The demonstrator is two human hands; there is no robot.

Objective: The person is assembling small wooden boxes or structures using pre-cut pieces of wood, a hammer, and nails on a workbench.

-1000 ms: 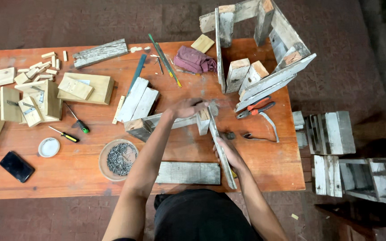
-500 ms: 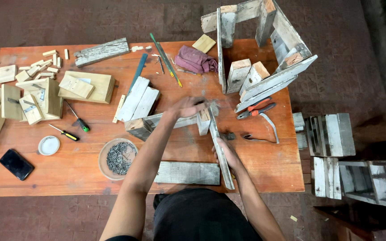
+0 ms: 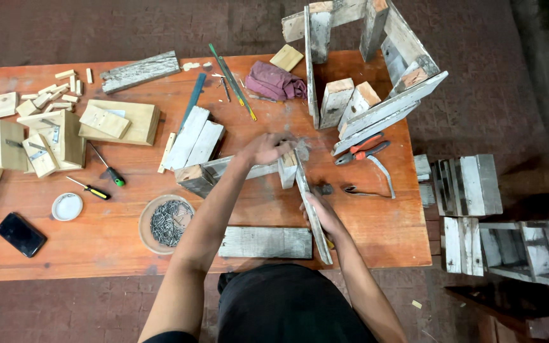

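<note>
My left hand (image 3: 267,149) presses down on the corner where a weathered grey slat (image 3: 223,169) meets a long thin slat (image 3: 316,228) standing on edge, beside a small pale wood block (image 3: 287,170). My right hand (image 3: 321,213) grips the long slat around its middle, near the table's front edge. A small dark metal piece (image 3: 323,189) lies on the table just right of that slat. Whether the right hand also holds a tool is hidden.
On the orange table (image 3: 96,254) sit a bowl of nails (image 3: 168,222), a flat board (image 3: 265,242), orange-handled pliers (image 3: 360,147), two screwdrivers (image 3: 90,187), a phone (image 3: 20,234) and wood offcuts (image 3: 46,133). A half-built crate (image 3: 376,95) stands at the back right; finished crates (image 3: 465,184) sit on the floor.
Almost nothing differs; both hands stay on the slat joint with only slight shifts.
</note>
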